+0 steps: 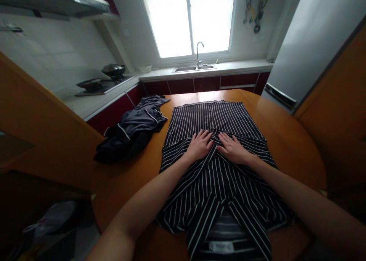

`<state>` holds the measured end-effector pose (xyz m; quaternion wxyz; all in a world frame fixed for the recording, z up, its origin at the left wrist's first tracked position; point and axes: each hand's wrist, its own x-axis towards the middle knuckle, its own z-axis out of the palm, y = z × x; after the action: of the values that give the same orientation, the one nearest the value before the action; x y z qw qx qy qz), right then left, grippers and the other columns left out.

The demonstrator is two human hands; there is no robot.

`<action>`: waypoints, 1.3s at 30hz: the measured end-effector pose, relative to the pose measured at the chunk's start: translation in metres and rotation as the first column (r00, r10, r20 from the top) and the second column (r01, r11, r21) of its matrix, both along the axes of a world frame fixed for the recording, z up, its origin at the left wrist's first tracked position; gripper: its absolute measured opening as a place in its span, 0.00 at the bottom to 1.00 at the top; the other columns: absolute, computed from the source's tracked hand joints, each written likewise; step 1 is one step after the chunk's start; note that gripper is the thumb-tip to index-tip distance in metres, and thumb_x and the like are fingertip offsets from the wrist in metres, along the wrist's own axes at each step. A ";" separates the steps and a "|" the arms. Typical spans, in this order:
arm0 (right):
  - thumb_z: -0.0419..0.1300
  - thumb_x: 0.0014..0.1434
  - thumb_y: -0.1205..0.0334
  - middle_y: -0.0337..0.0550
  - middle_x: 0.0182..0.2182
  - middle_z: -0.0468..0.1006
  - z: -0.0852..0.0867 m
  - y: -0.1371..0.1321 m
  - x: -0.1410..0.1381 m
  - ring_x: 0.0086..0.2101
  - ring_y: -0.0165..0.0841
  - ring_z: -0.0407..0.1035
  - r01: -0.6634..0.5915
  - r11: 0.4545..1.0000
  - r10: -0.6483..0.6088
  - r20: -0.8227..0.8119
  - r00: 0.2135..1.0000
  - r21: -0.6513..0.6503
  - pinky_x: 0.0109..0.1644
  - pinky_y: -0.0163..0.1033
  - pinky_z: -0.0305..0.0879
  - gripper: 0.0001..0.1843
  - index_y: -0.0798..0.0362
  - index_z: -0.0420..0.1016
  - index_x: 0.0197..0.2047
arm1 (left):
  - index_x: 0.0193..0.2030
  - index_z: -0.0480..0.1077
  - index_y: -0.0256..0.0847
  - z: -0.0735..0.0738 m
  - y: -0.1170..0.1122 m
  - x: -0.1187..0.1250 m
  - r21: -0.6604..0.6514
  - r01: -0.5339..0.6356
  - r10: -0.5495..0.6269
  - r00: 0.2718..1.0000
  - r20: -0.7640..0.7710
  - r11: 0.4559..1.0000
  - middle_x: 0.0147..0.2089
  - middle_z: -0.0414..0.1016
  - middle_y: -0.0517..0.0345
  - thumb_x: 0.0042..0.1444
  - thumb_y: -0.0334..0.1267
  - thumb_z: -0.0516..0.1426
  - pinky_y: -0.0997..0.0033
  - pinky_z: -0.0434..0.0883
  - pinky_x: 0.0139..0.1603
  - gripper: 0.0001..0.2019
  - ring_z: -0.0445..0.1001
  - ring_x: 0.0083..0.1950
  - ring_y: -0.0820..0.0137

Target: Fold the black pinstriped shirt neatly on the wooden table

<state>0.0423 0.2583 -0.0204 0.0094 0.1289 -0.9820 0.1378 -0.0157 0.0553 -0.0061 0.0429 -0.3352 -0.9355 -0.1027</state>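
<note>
A black shirt with thin white stripes [211,118] lies spread flat on the round wooden table [286,139], its sleeves folded in across the middle. My left hand [199,145] rests flat on the left folded sleeve, fingers stretched out. My right hand [233,148] lies flat on the right folded sleeve, fingers also stretched out. The two hands sit side by side near the shirt's centre, almost touching. Neither hand grips the cloth.
A crumpled dark garment with white piping [134,129] lies on the table's left side. Behind it runs a kitchen counter with a stove and pans [103,81] and a sink [194,67] under the window. A grey fridge [303,55] stands at right.
</note>
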 end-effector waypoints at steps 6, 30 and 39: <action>0.35 0.71 0.45 0.58 0.73 0.48 -0.001 0.003 -0.004 0.72 0.46 0.39 0.182 0.983 -0.183 -0.023 0.983 -0.034 0.72 0.61 0.39 0.38 0.62 0.49 0.74 | 0.73 0.56 0.47 -0.001 0.000 0.000 -0.009 0.007 -0.007 1.000 -0.006 1.000 0.76 0.52 0.55 0.72 0.52 0.41 0.45 0.48 0.74 0.27 0.46 0.77 0.57; 0.40 0.71 0.42 0.55 0.73 0.48 -0.002 -0.002 -0.002 0.71 0.44 0.40 -0.159 0.986 0.157 -0.046 0.987 -0.054 0.73 0.60 0.39 0.39 0.56 0.46 0.76 | 0.73 0.57 0.45 0.001 0.000 0.000 -0.014 0.005 -0.005 1.000 0.011 1.000 0.76 0.52 0.54 0.72 0.51 0.42 0.45 0.50 0.73 0.27 0.46 0.77 0.56; 0.40 0.71 0.42 0.53 0.73 0.49 0.000 -0.002 -0.001 0.71 0.44 0.41 -0.162 0.985 0.160 -0.046 0.986 -0.056 0.73 0.60 0.39 0.38 0.53 0.43 0.76 | 0.73 0.57 0.46 0.003 0.000 0.001 -0.005 0.005 -0.005 1.000 0.016 1.000 0.76 0.52 0.54 0.72 0.51 0.42 0.45 0.49 0.73 0.27 0.46 0.77 0.57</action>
<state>0.0418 0.2561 -0.0201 0.0225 0.2103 -0.9634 0.1647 -0.0150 0.0552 -0.0032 0.0344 -0.3367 -0.9353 -0.1030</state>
